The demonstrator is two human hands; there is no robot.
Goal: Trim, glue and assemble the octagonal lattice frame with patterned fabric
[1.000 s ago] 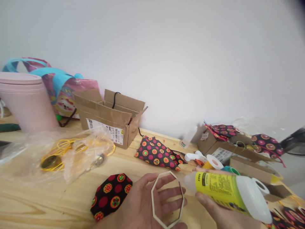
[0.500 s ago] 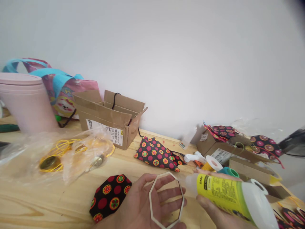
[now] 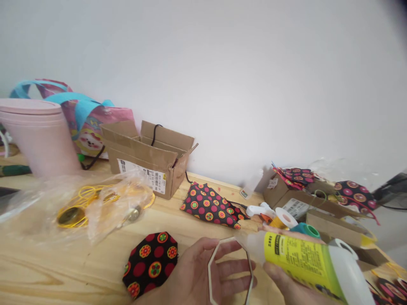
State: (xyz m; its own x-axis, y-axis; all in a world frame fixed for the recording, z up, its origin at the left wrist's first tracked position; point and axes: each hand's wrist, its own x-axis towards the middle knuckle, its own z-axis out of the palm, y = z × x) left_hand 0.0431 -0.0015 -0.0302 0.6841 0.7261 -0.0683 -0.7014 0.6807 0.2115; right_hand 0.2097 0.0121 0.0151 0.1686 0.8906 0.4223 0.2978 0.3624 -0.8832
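Observation:
My left hand [image 3: 195,271] is turned palm up with its fingers loosely spread, and a thin pale octagonal frame [image 3: 209,275] rests across it. The frame's lower part runs off the picture's bottom edge. In my right hand [image 3: 280,277] is a white squeeze bottle with a yellow label [image 3: 299,258], tipped on its side. Its translucent tip points left and meets or nearly meets the frame's upper right rim; exact contact is hard to tell. Beside my left wrist lies a black octagonal fabric piece with bright flowers [image 3: 151,264].
Behind my hands lies a flowered fabric piece [image 3: 210,205]. An open cardboard box [image 3: 146,156], a pink bin [image 3: 40,140] and a plastic bag with yellow cord [image 3: 104,207] stand left. Tape rolls [image 3: 284,217], a white glue gun [image 3: 260,209] and another box [image 3: 286,199] are right.
The octagonal frame and my left hand have shifted slightly right and down. The bottle stays in my right hand, almost unmoved, its tip nearer the frame's upper rim.

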